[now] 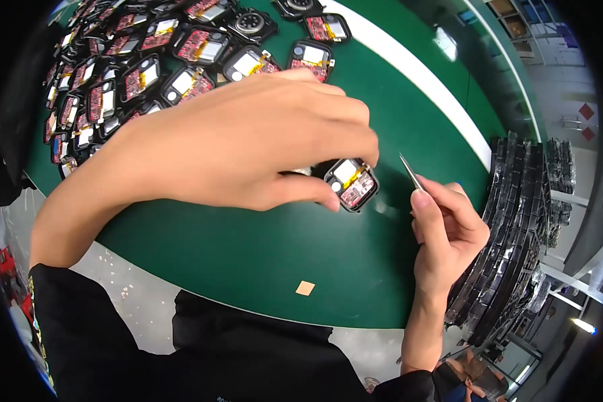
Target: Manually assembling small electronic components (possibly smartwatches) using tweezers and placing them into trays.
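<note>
My left hand (248, 144) reaches across the green mat (268, 248) and pinches a small square open electronic case (352, 182) with a red circuit board, a yellow strip and a silver cell inside. My right hand (449, 231) holds thin metal tweezers (411, 173), their tips pointing up and left, a short way right of the case. The tweezer tips do not touch the case.
Several rows of similar open cases (147, 60) lie at the back left of the mat. A small tan square patch (305, 288) lies near the front edge. Stacked black trays (516, 228) stand at the right. A white stripe (415, 74) borders the mat.
</note>
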A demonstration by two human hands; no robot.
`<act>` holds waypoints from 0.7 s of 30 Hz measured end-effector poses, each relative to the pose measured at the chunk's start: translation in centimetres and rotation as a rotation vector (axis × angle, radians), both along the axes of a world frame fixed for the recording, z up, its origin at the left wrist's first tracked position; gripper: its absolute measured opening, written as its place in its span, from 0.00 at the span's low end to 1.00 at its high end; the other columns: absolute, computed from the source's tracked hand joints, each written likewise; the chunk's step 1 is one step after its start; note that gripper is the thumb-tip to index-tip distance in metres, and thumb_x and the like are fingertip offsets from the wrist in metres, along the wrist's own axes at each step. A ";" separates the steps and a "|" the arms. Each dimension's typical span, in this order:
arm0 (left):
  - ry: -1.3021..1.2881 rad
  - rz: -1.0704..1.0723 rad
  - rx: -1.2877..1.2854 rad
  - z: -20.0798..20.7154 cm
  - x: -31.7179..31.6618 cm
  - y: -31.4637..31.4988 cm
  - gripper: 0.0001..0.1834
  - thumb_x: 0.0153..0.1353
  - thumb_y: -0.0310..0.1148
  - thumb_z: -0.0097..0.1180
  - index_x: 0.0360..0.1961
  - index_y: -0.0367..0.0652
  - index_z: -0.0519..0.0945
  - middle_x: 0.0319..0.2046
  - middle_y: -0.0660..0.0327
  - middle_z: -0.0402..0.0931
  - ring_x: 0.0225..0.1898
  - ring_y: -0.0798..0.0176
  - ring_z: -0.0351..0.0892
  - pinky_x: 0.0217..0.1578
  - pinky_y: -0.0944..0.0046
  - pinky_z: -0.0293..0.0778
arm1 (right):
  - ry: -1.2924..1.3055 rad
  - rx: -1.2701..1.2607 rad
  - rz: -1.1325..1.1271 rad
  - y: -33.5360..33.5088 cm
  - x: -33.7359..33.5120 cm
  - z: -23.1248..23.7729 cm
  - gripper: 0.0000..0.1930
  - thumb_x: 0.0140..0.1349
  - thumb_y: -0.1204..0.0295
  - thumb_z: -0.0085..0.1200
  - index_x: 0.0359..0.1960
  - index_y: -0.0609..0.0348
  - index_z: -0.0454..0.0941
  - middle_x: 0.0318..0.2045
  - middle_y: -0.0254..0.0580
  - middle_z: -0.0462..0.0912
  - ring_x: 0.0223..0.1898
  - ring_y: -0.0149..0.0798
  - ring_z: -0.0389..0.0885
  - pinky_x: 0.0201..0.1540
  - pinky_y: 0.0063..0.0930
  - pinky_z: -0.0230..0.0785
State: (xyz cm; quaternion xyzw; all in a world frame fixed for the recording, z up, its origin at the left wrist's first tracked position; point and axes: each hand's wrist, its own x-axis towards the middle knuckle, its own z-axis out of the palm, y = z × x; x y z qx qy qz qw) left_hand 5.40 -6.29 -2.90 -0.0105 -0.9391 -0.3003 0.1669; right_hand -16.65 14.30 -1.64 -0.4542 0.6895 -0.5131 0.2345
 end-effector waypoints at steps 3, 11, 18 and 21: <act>-0.015 0.005 -0.026 0.0 0.2 -0.2 0.29 0.58 0.44 0.78 0.59 0.45 0.88 0.45 0.61 0.83 0.45 0.54 0.82 0.54 0.53 0.71 | 0.050 0.014 0.098 0.5 0.3 0.4 0.11 0.63 0.87 0.72 0.47 0.70 0.93 0.29 0.35 0.85 0.28 0.19 0.75 0.31 0.17 0.61; 0.035 0.012 0.005 -0.2 -0.2 -0.4 0.30 0.53 0.44 0.81 0.54 0.38 0.91 0.38 0.60 0.84 0.38 0.55 0.79 0.49 0.55 0.69 | 0.290 -0.023 0.150 -0.8 1.6 -0.1 0.09 0.57 0.88 0.72 0.39 0.69 0.93 0.22 0.32 0.82 0.18 0.17 0.65 0.21 0.18 0.54; 0.024 0.000 0.067 0.0 -0.6 -0.5 0.32 0.49 0.43 0.83 0.54 0.37 0.92 0.35 0.61 0.85 0.34 0.58 0.80 0.48 0.55 0.70 | 0.317 0.077 0.143 -0.6 2.1 0.6 0.08 0.62 0.86 0.72 0.43 0.70 0.93 0.27 0.35 0.84 0.25 0.21 0.74 0.28 0.18 0.58; 0.005 0.023 0.056 0.4 -0.6 -0.4 0.32 0.49 0.43 0.83 0.54 0.38 0.92 0.33 0.62 0.84 0.32 0.59 0.79 0.48 0.55 0.69 | 0.338 0.059 0.148 -0.6 2.1 0.5 0.08 0.62 0.86 0.72 0.43 0.70 0.93 0.26 0.34 0.84 0.24 0.21 0.73 0.27 0.18 0.57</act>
